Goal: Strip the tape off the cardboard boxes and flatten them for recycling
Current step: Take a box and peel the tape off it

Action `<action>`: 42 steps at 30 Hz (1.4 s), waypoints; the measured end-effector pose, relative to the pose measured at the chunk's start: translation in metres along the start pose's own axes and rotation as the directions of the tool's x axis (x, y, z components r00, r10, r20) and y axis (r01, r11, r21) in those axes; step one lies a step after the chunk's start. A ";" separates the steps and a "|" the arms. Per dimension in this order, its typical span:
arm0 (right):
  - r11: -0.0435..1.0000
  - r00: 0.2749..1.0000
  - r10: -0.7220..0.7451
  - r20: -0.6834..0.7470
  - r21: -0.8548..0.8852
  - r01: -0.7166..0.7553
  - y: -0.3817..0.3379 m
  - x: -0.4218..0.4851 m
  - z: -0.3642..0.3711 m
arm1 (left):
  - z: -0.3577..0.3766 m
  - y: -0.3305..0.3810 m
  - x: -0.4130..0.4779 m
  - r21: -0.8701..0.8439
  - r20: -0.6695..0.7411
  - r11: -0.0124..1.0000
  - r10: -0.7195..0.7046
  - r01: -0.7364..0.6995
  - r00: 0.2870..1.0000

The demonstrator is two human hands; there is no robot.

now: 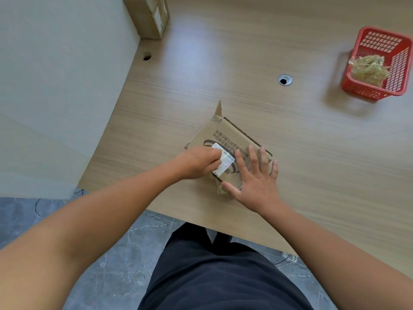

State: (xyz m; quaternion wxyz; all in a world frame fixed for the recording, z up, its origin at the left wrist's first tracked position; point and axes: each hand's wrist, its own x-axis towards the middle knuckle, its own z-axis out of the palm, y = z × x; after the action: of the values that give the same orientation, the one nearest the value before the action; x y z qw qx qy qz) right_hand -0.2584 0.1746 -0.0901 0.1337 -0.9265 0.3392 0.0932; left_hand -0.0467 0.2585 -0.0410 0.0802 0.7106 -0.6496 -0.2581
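A small brown cardboard box (220,136) with black printed text lies on the wooden table near its front edge. A white shipping label (224,161) is stuck on its top face. My left hand (199,162) has curled fingers that pinch the edge of that label. My right hand (257,175) presses flat on the box's right part with fingers spread. A scrunched bit of yellowish tape (221,190) shows at the box's near corner, beside my right thumb.
A red plastic basket (380,41) holding a wad of stripped tape (368,69) stands at the far right. Another cardboard box (147,16) stands upright at the far left against a wall panel. A cable hole (285,80) sits mid-table.
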 end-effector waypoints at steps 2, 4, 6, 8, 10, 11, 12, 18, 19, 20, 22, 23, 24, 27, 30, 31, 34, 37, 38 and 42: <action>1.000 1.000 0.001 0.005 -0.004 -0.001 -0.001 0.000 0.000 | 0.018 0.005 -0.014 -0.130 -0.217 0.991 -0.065 0.037 0.974; 1.000 1.000 0.000 0.019 -0.009 0.000 -0.001 -0.001 -0.001 | 0.035 0.013 -0.024 -0.212 -0.356 0.975 -0.142 0.068 0.924; 1.000 0.999 -0.003 0.036 -0.002 0.003 0.000 0.000 -0.003 | 0.043 0.015 -0.025 -0.268 -0.399 0.958 -0.207 0.102 0.893; 1.000 0.999 -0.006 0.049 -0.003 0.006 0.000 -0.001 -0.004 | 0.040 0.020 -0.023 -0.326 -0.354 0.932 -0.276 0.158 0.894; 1.000 0.999 -0.009 0.045 -0.006 0.009 -0.001 -0.002 -0.005 | 0.034 0.024 -0.016 -0.357 -0.304 0.908 -0.336 0.220 0.892; 1.000 0.999 -0.006 0.040 -0.003 0.006 -0.001 -0.002 -0.005 | 0.031 0.027 -0.010 -0.302 -0.299 0.917 -0.349 0.259 0.888; 1.000 0.999 -0.002 0.033 0.003 0.002 0.000 -0.001 -0.005 | 0.028 0.030 -0.002 -0.201 -0.301 0.932 -0.353 0.302 0.886; 0.999 1.000 0.025 -0.018 0.036 -0.024 0.002 0.002 -0.007 | 0.021 0.022 0.008 -0.290 -0.259 0.912 -0.365 0.288 0.894; 0.999 0.999 0.024 -0.030 0.034 -0.023 0.001 0.002 -0.008 | 0.025 0.019 -0.003 -0.401 -0.321 0.886 -0.373 0.232 0.870; 0.999 0.999 0.025 -0.040 0.032 -0.024 0.000 0.003 -0.010 | 0.030 0.018 -0.016 -0.513 -0.378 0.839 -0.409 0.180 0.830; 0.999 0.999 0.033 -0.043 0.025 -0.032 -0.002 0.006 -0.013 | 0.048 0.024 -0.041 -0.728 -0.402 0.675 -0.563 0.122 0.722; 0.999 0.999 0.034 -0.041 0.013 -0.034 -0.004 0.007 -0.015 | 0.059 0.030 -0.052 -0.822 -0.361 0.560 -0.654 0.105 0.665; 0.999 0.998 0.034 -0.043 -0.006 -0.034 -0.005 0.008 -0.017 | 0.070 0.036 -0.060 -0.903 -0.289 0.423 -0.727 0.076 0.623; 0.997 0.999 0.025 -0.022 -0.076 -0.026 -0.008 0.010 -0.021 | 0.088 0.053 -0.065 -0.989 -0.003 -0.091 -0.768 -0.114 0.640; 0.999 0.999 0.043 -0.014 -0.019 -0.043 -0.012 0.008 -0.030 | 0.078 0.061 -0.055 -0.915 0.072 -0.318 -0.733 -0.248 0.677; 0.998 0.998 0.058 -0.040 0.027 -0.057 -0.014 0.007 -0.033 | 0.071 0.062 -0.051 -0.916 0.066 -0.316 -0.728 -0.248 0.682; 0.970 0.990 0.117 -0.084 0.225 -0.095 -0.016 0.002 -0.042 | 0.044 0.065 -0.037 -0.979 -0.052 -0.104 -0.699 -0.174 0.713; 0.876 0.991 0.136 0.011 0.465 -0.125 -0.013 0.004 -0.051 | 0.022 0.061 -0.025 -0.903 -0.312 0.428 -0.609 -0.029 0.730; 0.828 0.990 0.136 0.036 0.545 -0.133 -0.010 0.005 -0.054 | 0.015 0.059 -0.022 -0.825 -0.379 0.566 -0.544 -0.007 0.749; 0.738 0.991 0.101 0.087 0.661 -0.133 0.008 0.005 -0.053 | -0.004 0.044 -0.013 -0.616 -0.466 0.788 -0.347 -0.017 0.814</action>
State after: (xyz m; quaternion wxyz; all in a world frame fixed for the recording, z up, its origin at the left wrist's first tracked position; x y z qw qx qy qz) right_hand -0.2552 0.1491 -0.0424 0.4566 -0.7924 0.4046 -0.0048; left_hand -0.0837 0.2637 -0.0142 0.4596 0.7487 -0.4153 -0.2360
